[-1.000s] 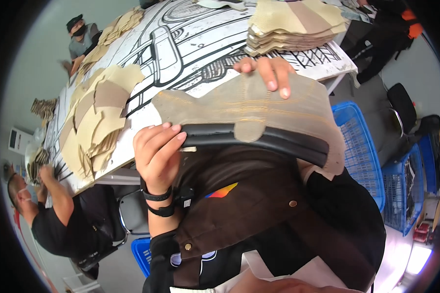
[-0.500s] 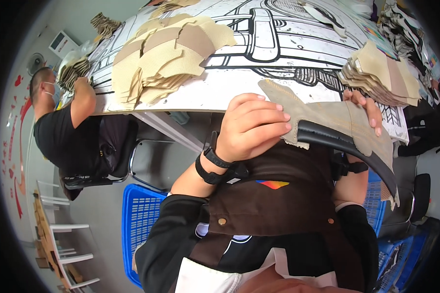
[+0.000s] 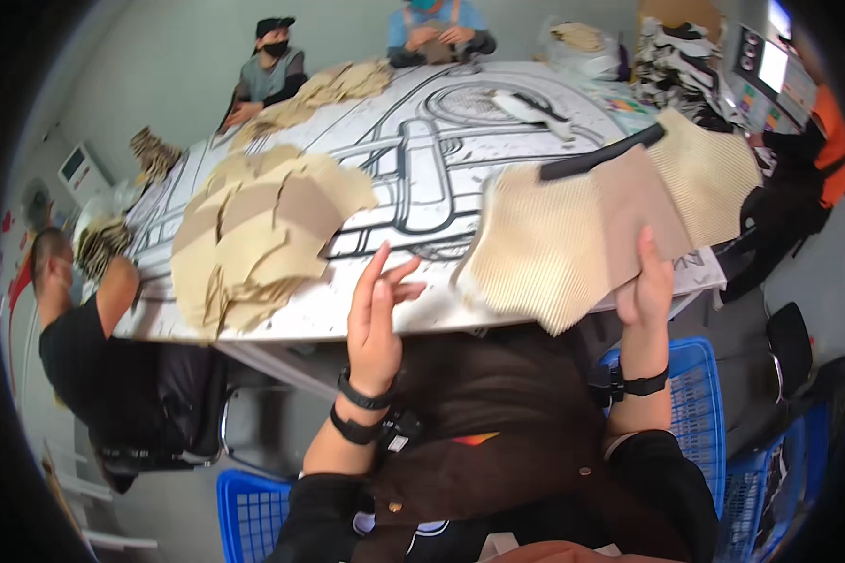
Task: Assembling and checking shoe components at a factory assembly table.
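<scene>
My right hand (image 3: 645,289), the nearer, grips the panel (image 3: 629,202), long axis eight to two o'clock, at two o'clock from my open, empty left hand (image 3: 376,324).

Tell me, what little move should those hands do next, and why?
Maybe bring the bare, empty left hand to the left side of the beige ribbed, brown-banded fabric panel to steady it: only the right hand touches it, thumb on top, at the near edge.

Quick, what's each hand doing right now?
Left hand: open, holding nothing.
Right hand: closed on the panel, at its near edge.
</scene>
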Demonstrator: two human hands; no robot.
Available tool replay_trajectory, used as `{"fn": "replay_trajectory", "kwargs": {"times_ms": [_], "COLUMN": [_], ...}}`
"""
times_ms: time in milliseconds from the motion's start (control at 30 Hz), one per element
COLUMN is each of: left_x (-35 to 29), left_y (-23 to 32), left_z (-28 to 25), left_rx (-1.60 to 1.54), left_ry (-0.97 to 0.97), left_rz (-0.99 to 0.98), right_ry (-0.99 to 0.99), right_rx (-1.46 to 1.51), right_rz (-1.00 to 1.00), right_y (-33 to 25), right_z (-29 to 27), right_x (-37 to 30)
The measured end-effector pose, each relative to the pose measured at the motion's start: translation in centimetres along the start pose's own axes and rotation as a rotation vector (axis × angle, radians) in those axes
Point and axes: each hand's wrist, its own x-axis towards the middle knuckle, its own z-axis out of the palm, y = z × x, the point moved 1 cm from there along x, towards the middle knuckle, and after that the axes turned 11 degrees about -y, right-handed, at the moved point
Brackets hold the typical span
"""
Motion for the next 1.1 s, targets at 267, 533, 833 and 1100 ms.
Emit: {"fn": "replay_trajectory", "kwargs": {"times_ms": [267,533,833,1100], "left_x": [-0.3,-0.6,-1.0,-1.0], "left_y": [-1.4,-2.3,-2.4,-3.1], "left_z": [0.0,0.2,1.0,1.3], "left_rx": [-0.057,-0.024,-0.022,-0.054], "left_ry": [-0.065,-0.074,-0.111,-0.102], "left_rz": [-0.21,-0.177,-0.198,-0.218], "right_ry": [0.345,0.523,0.674,0.744], "right_rx": [-0.13,-0.305,-1.07,-1.83], "right_rz": [-0.316,-0.152,0.091,0.274], "right_y": [-10.3,-5.9,-4.9,-6.1], "right_z": [-11.9,-15.7,-17.3,-17.7], "right_x": [12.4,12.2,10.7,10.9]}}
